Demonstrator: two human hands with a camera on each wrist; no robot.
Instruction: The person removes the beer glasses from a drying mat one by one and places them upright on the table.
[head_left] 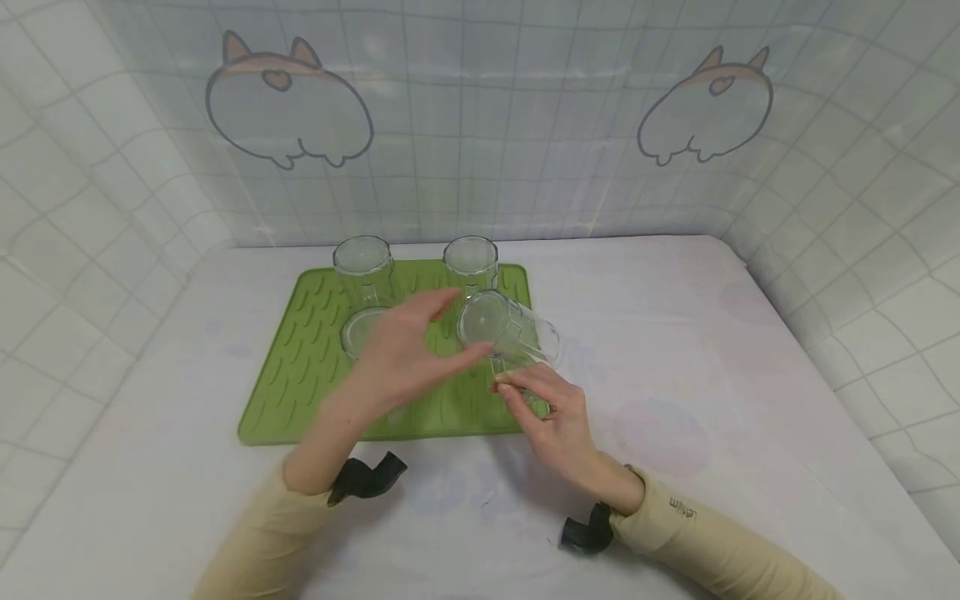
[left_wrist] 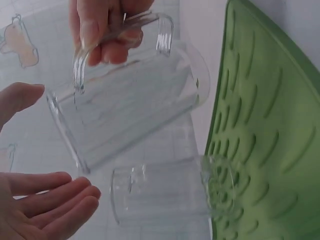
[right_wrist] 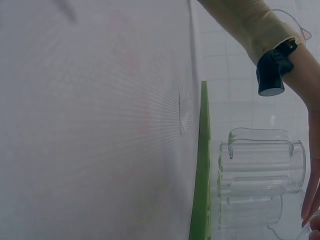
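My right hand (head_left: 551, 417) pinches the handle of a clear glass mug (head_left: 517, 329), which is tilted above the right side of a green ridged mat (head_left: 292, 392). In the left wrist view the right hand (left_wrist: 107, 30) grips the handle above the mug body (left_wrist: 130, 110). My left hand (head_left: 397, 350) is spread, its thumb and fingers on either side of the mug's left end; in the left wrist view they are apart from the glass. Behind the left hand stands another glass mug (head_left: 356, 333), partly hidden.
Two more clear mugs, one at the back left (head_left: 363, 271) and one at the back centre (head_left: 471, 258), stand on the mat. A white cloth (head_left: 660, 333) covers the table. Patterned, tiled-looking sheets (head_left: 495, 125) rise behind and at both sides.
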